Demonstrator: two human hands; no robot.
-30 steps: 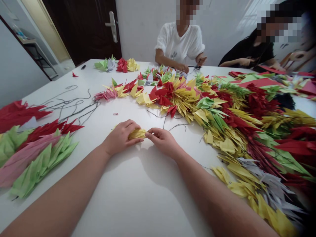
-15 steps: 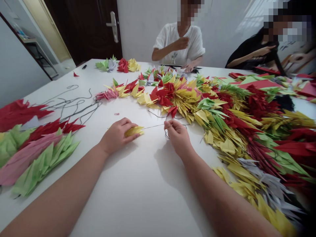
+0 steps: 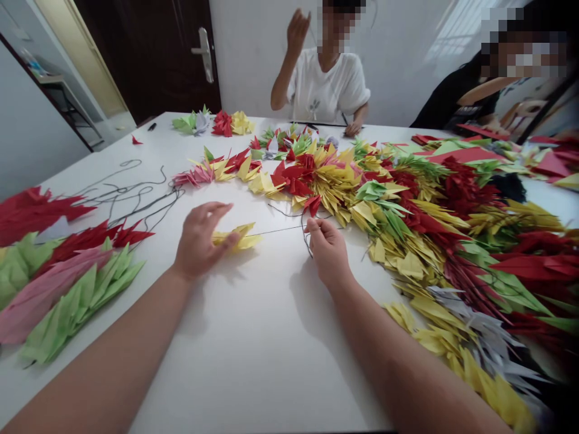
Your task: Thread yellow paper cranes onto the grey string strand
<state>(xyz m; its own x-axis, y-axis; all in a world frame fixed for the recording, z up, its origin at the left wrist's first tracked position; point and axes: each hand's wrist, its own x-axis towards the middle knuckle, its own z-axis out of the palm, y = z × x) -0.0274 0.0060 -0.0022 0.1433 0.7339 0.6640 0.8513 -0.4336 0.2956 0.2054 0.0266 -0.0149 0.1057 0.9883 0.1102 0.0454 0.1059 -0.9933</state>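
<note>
Several yellow folded-paper pieces (image 3: 248, 240), which look like origami cranes, are bunched on a thin dark thread (image 3: 281, 231) just above the white table. My left hand (image 3: 196, 244) is open around them, fingers lifted and spread, its thumb in front of the yellow paper; whether the thumb touches it I cannot tell. To the right, my right hand (image 3: 329, 248) is closed in a pinch on the thread, which runs taut from the yellow pieces. A loose loop of thread hangs beside its fingers.
Long strings of coloured folded paper (image 3: 407, 241) cover the right side and middle back. Red, pink and green strings (image 3: 81, 283) lie at the left, with loose dark threads (image 3: 131, 193) behind. A person in a white shirt (image 3: 328, 87) and one in black (image 3: 452, 96) sit opposite.
My left hand has opened and lifted its fingers off the yellow paper pieces, which now spread wider. My right hand still pinches the thread. The person in white has raised one hand.
</note>
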